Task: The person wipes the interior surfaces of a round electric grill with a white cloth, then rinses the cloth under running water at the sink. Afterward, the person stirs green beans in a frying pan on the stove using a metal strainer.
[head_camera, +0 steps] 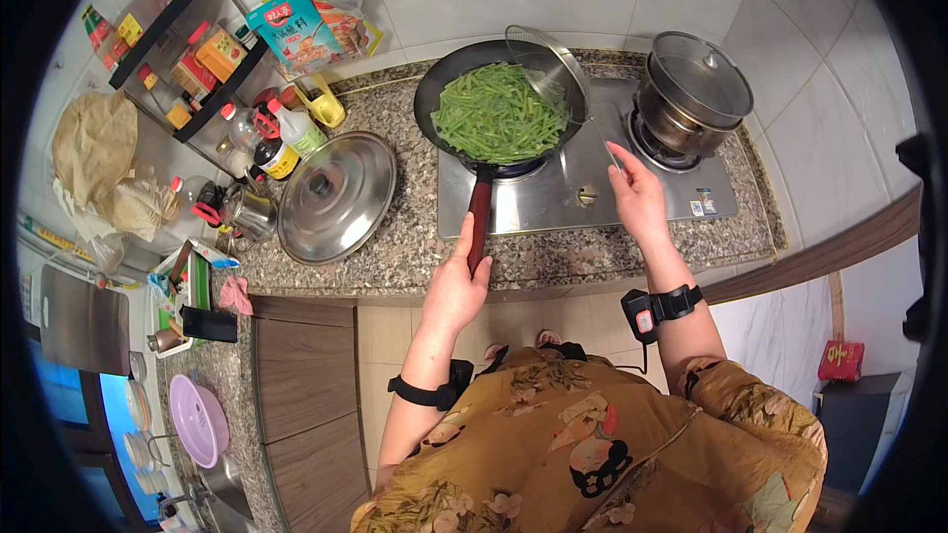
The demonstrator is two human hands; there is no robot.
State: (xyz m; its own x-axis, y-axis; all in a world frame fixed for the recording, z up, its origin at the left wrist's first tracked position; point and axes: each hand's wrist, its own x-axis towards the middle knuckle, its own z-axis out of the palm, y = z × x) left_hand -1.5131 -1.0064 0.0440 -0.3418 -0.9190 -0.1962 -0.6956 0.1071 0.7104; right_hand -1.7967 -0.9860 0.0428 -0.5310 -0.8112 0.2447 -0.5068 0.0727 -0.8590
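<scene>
Cut green beans (500,115) lie in a dark wok (437,81) on the left burner of the gas stove. My left hand (455,285) is closed around the wok's dark red handle (481,211). With my right hand (635,192) I hold the thin metal handle of a wire mesh strainer (559,74). The strainer's round basket is tilted over the right side of the wok, its lower edge close to the beans. Whether it touches them, I cannot tell.
A steel pot with a glass lid (692,81) sits on the right burner. On the granite counter left of the wok lies a large steel lid (337,196), near several seasoning bottles (296,129). A stove knob (587,196) is between my hands. Further left stands a purple basin (198,420).
</scene>
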